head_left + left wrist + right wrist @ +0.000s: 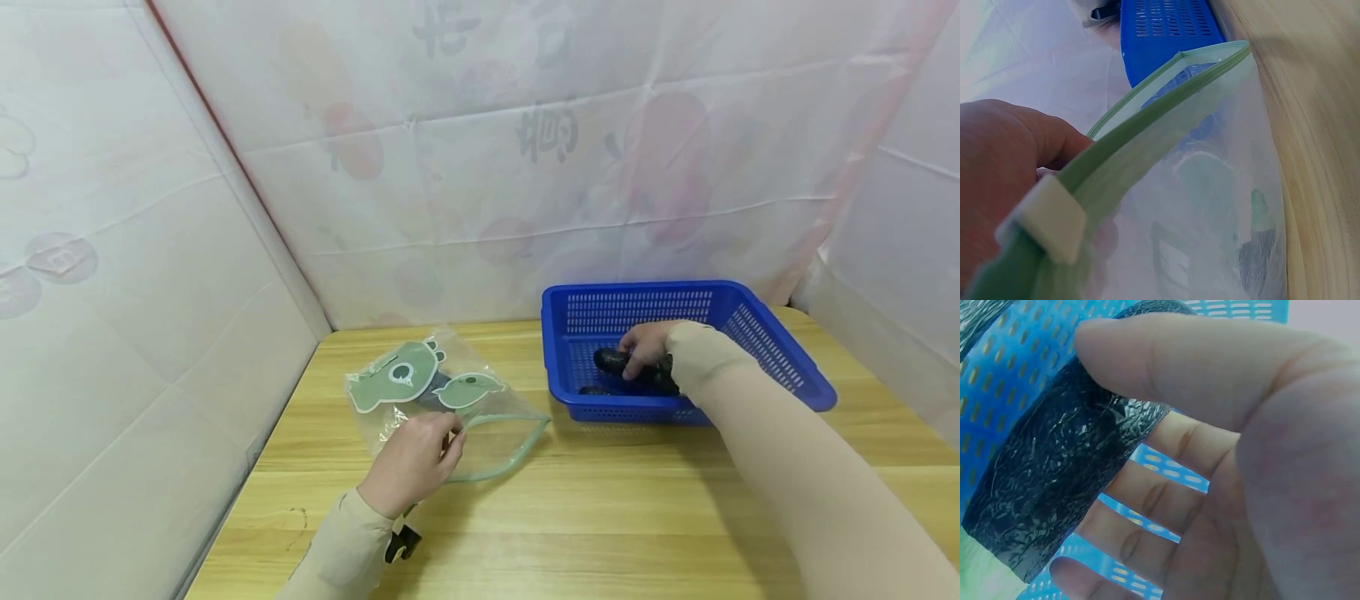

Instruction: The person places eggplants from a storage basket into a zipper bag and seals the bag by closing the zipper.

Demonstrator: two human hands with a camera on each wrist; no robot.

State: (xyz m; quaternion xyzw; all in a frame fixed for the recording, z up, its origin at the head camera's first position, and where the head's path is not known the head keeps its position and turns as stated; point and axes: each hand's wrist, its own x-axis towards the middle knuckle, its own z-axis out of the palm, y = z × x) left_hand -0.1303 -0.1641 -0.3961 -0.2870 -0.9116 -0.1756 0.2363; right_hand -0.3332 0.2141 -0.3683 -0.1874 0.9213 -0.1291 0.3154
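Observation:
My left hand (416,458) pinches the green zip edge of a clear slider bag (517,450), printed with green animal shapes. The mouth of the bag gapes, and a white slider (1052,219) sits on the edge in the left wrist view. Something dark (1259,256) lies inside the bag, its kind unclear. Over at the right, my right hand (649,343) reaches into the blue basket (558,367). Its thumb and fingers hold a black, shiny, film-wrapped roll (1054,462), thumb on top and fingers beneath. Another dark piece (594,390) lies near the basket's front wall.
The wooden table (570,517) carries both the bag and the basket. White printed cloth (465,183) hangs behind the table and at both sides, close to the basket's back rim. A black clip-like piece (402,543) is by my left wrist.

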